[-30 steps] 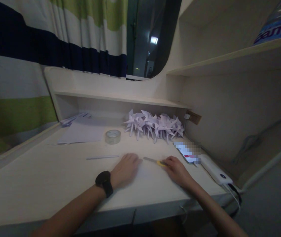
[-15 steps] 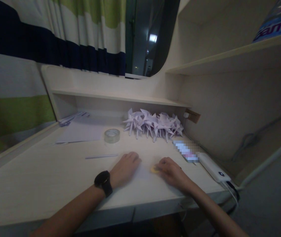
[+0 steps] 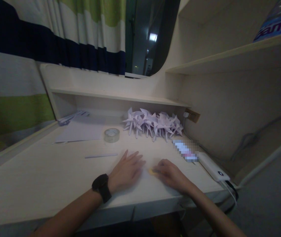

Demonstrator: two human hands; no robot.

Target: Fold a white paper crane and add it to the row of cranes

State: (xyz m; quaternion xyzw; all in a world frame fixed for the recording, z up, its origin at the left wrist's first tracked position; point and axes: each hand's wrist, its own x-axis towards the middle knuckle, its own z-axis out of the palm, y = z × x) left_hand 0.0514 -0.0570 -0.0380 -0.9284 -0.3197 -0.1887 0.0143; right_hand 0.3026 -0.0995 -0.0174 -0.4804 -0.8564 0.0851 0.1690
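- One desk (image 3: 43, 184); its back nook holds the paper pinwheels (image 3: 145, 121), crowded in a row, too overlapped to count, and some white sheets (image 3: 83, 130) at the left;
- one striped curtain (image 3: 81, 39), beside a dark window (image 3: 142, 39);
- one bottle (image 3: 278, 24) on the upper right shelf (image 3: 254, 44); its contents cannot be told;
- two hands: the left hand (image 3: 127, 171) is flattened low over the desk, fingers spread, no grip seen; the right hand (image 3: 171, 174) has its fingers curled closed around one yellow tool (image 3: 151, 171), just right of the left fingertips;
- one white charger (image 3: 211, 168), with cables at its near end; one phone (image 3: 183, 151) lies just beside it;
- one tape roll (image 3: 111, 135), in front of the sheets;
- one black watch (image 3: 102, 186), on the left wrist;
- one thin paper strip (image 3: 100, 156), left of the left hand.
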